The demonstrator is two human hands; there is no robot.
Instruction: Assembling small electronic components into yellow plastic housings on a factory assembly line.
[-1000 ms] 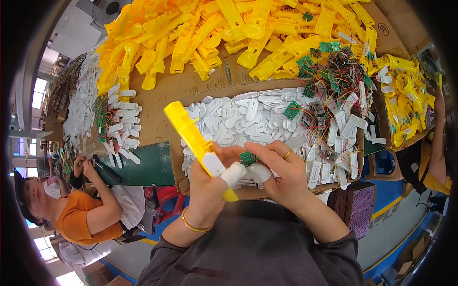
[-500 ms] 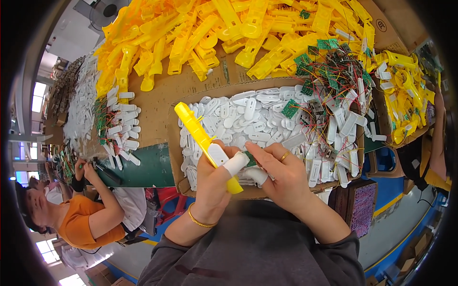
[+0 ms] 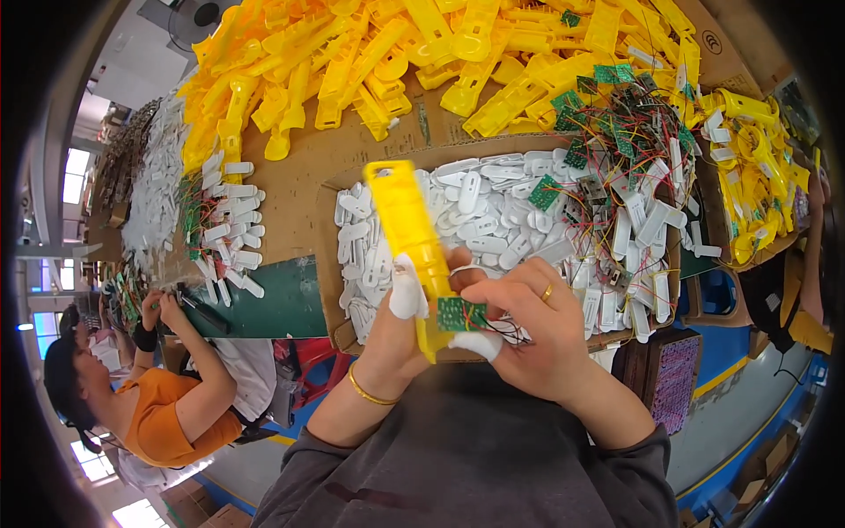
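Note:
A long yellow plastic housing (image 3: 407,220) stands tilted in my left hand (image 3: 398,330), whose fingers are closed round its lower half. White wrapping covers that thumb. Between the thumb and fingers of my right hand (image 3: 537,326) is a green circuit board (image 3: 461,313) with thin dark and red wires. The board lies against or just in front of the housing's lower end; I cannot tell if it is seated. My right thumb also has white wrapping. Beneath both hands, a cardboard box (image 3: 329,255) holds many white plastic covers (image 3: 471,192).
Yellow housings (image 3: 352,62) are heaped along the far side. Wired circuit boards (image 3: 616,132) pile up on the box's right part. More white pieces with wires (image 3: 233,224) lie on the left. A co-worker in an orange shirt (image 3: 180,409) sits at the left; a yellow-filled box (image 3: 757,185) stands right.
My left hand has turned the housing more upright, its broad face now showing. The circuit board, mostly hidden before, is now in plain view at the housing's lower end.

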